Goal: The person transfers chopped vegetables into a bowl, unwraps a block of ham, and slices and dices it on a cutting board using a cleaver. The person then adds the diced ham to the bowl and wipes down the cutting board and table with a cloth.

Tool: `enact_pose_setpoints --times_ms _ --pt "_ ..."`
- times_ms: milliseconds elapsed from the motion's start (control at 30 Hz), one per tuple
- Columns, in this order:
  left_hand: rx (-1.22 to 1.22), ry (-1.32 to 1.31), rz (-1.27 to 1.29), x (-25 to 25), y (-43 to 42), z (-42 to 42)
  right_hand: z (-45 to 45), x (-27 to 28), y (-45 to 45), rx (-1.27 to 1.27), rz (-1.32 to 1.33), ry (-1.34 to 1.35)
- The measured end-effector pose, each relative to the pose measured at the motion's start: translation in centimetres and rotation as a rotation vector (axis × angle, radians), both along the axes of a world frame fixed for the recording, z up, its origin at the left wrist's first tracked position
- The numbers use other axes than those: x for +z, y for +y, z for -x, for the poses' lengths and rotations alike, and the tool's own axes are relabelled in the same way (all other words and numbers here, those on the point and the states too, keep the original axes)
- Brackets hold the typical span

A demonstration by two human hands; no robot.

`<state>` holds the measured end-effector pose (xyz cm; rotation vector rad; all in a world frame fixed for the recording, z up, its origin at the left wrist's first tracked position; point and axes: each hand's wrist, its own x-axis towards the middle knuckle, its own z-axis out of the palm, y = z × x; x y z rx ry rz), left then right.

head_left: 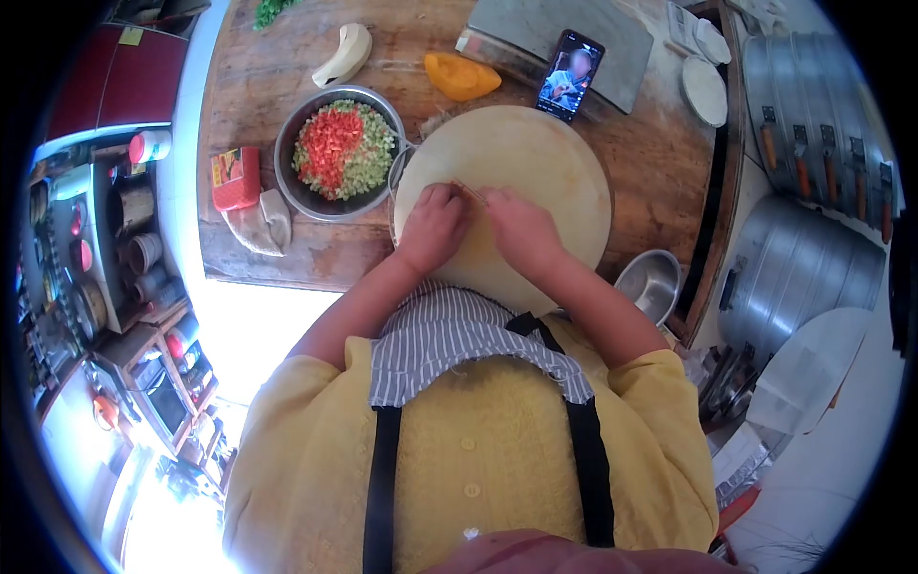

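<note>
Both my hands meet over a thick, pale round chopping board (535,143). My left hand (435,230) rests on it with the fingers curled in. My right hand (519,225) is closed beside it, fingertips pinched together. Between the fingertips shows a thin, light brown strip, too small to name. Just left of the board stands a metal bowl (283,143) of diced vegetables, with red dice (332,137) on one side and pale green dice (368,153) on the other.
Beyond the board lie an orange pumpkin piece (464,77), a pale curved vegetable piece (344,55), a lit phone (571,77) and a grey slab (617,48). A red packet (235,179) and cloth (263,225) lie left. A small metal bowl (652,287) and large steamers (803,273) stand right.
</note>
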<state>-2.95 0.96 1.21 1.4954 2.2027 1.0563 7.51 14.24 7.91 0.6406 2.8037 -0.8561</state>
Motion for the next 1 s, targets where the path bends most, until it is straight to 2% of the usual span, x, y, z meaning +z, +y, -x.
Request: enact_pose_setpoints --times_ms 167,267,367,433,567,633,767,1000 --pt "-0.004 0.011 -0.012 0.2 0.0 0.1 0.2 -0.4 0.3 -0.016 0.069 0.029" --pt "-0.002 0.023 0.001 0.5 0.1 0.2 0.1 -0.5 0.5 -0.009 -0.004 0.041" --pt "-0.003 -0.021 0.004 0.6 0.1 0.1 0.1 0.3 0.0 0.075 0.002 -0.115" --pt "-0.006 -0.031 -0.015 0.0 0.1 0.1 0.2 -0.4 0.2 -0.02 0.067 0.0" --pt "0.006 -0.018 -0.015 -0.3 -0.2 0.0 0.1 0.0 0.5 -0.014 0.009 0.102" --pt "-0.002 -0.029 0.0 0.2 -0.2 0.0 0.0 0.6 -0.2 0.068 -0.002 -0.046" --pt "-0.027 -0.03 -0.067 -0.7 -0.3 0.1 0.3 -0.4 -0.3 0.026 0.029 -0.035" --pt "0.005 0.066 -0.13 2.2 -0.9 0.2 -0.1 -0.7 -0.7 0.02 0.009 -0.005"
